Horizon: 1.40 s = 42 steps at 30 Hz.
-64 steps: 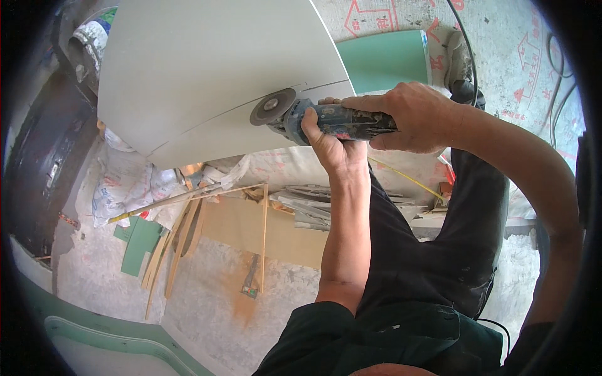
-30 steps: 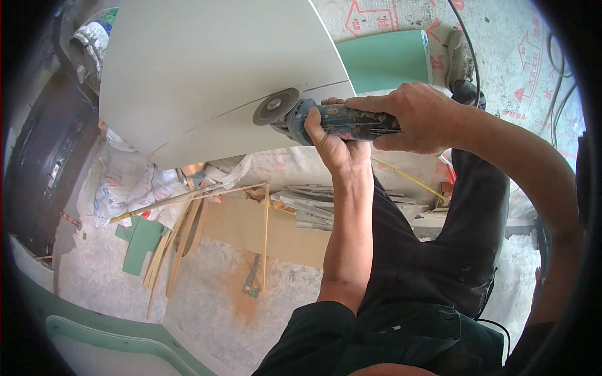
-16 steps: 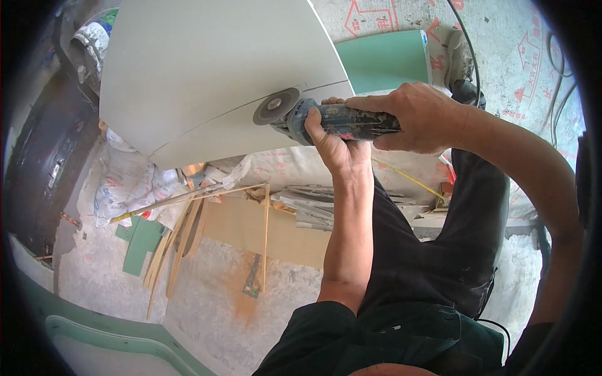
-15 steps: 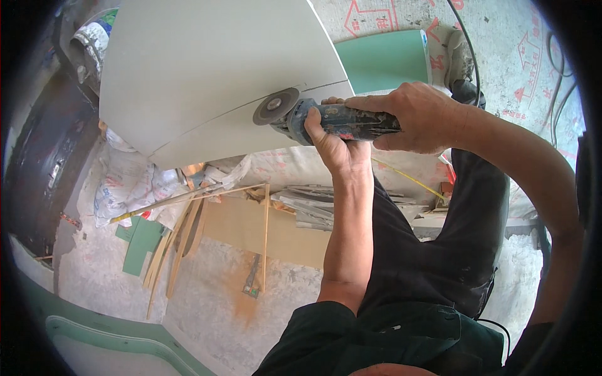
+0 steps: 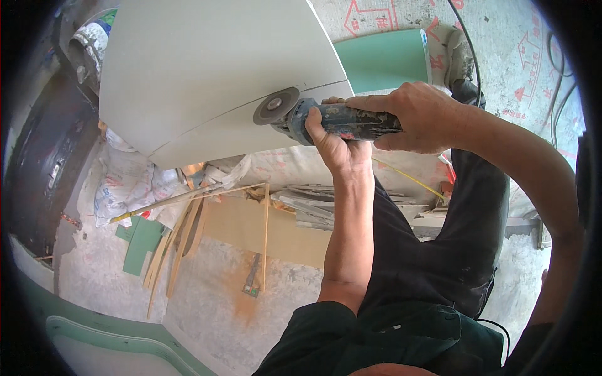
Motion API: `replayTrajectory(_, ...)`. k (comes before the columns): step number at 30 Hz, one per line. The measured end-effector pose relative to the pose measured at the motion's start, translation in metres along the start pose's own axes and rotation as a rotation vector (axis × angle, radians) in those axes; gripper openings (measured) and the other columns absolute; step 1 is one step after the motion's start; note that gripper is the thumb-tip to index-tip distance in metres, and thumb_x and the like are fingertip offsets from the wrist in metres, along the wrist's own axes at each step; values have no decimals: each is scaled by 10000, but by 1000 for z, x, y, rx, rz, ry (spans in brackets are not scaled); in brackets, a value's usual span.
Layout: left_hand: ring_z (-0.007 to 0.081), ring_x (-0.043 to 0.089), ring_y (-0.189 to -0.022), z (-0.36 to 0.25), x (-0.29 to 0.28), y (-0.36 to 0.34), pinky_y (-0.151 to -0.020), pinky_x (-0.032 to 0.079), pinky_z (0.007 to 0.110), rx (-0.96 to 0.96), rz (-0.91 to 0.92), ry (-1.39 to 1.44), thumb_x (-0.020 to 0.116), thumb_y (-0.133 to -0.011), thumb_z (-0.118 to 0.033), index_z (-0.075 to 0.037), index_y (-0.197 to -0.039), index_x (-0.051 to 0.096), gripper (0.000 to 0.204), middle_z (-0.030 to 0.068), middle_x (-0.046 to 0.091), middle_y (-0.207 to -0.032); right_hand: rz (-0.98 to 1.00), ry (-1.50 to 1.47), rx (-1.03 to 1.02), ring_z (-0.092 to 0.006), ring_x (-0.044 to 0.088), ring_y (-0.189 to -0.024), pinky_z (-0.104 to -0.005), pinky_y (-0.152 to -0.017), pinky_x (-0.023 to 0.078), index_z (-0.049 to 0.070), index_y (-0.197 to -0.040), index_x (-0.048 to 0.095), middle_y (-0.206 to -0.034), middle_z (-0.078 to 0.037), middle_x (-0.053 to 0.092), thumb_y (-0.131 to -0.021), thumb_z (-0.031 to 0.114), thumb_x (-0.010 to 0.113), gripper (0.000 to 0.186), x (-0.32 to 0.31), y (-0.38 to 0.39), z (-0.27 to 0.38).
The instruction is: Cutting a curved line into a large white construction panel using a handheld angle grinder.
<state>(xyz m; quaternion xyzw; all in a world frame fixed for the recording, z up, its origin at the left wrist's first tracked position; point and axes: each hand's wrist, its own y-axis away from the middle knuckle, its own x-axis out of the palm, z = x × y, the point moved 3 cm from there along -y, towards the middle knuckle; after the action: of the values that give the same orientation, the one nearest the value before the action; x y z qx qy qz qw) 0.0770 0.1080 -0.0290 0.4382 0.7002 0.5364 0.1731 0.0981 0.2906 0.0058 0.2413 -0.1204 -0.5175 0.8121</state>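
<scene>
Both my hands grip an angle grinder, blue-grey and dusty. My left hand wraps round its front from below, the thumb along the near side of the housing. My right hand closes over the rear of the body. The round cutting disc sits over the pale board, right by a dark line running across it. Whether the disc touches the surface, I cannot tell. Part of the left fingers is hidden behind the tool.
A green board lies beyond the pale one. Below are wooden strips, white sacks, a stack of grey strips and a yellow tape measure blade. A black cable hangs near my right arm.
Hands, grinder and board keep practically the same place. Only my right forearm shifts very slightly.
</scene>
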Motion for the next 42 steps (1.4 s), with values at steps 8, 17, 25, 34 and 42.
replayTrajectory(8, 240, 631, -905, -1, 0, 2, -861, 551, 426, 23, -14, -22, 710, -846, -313, -40, -977, 575, 332, 86, 620, -925, 10, -17, 2, -356, 700, -857, -448, -821, 532, 148, -1400, 542, -963, -190, 721, -767, 202, 756, 671, 0, -1, 0)
replayTrajectory(17, 243, 631, -901, 1, 4, 3, -859, 555, 427, 26, -18, -13, 713, -843, -307, -36, -976, 576, 332, 88, 620, -921, -5, -6, 0, -359, 700, -854, -457, -820, 531, 156, -1399, 542, -959, -184, 724, -767, 199, 763, 671, -1, 1, 0)
replayTrajectory(25, 239, 629, -917, 2, 2, 0, -877, 547, 431, -10, -10, 16, 717, -841, -311, -59, -974, 569, 321, 86, 622, -926, 2, -8, -6, -358, 700, -846, -453, -811, 533, 165, -1407, 537, -949, -184, 724, -770, 216, 759, 677, -3, 1, 0)
replayTrajectory(34, 243, 630, -915, 2, 3, 2, -879, 547, 428, 12, -4, 6, 722, -836, -295, -47, -986, 565, 329, 91, 626, -933, -33, 7, -47, -369, 695, -846, -456, -808, 531, 165, -1406, 537, -943, -191, 721, -760, 215, 759, 684, 0, 2, -4)
replayTrajectory(42, 245, 630, -903, 2, 4, 4, -864, 552, 422, 32, -9, 13, 718, -841, -278, -44, -997, 559, 323, 94, 627, -937, -22, 26, -34, -364, 694, -857, -454, -801, 529, 167, -1402, 540, -950, -188, 720, -756, 214, 763, 685, -1, 1, -2)
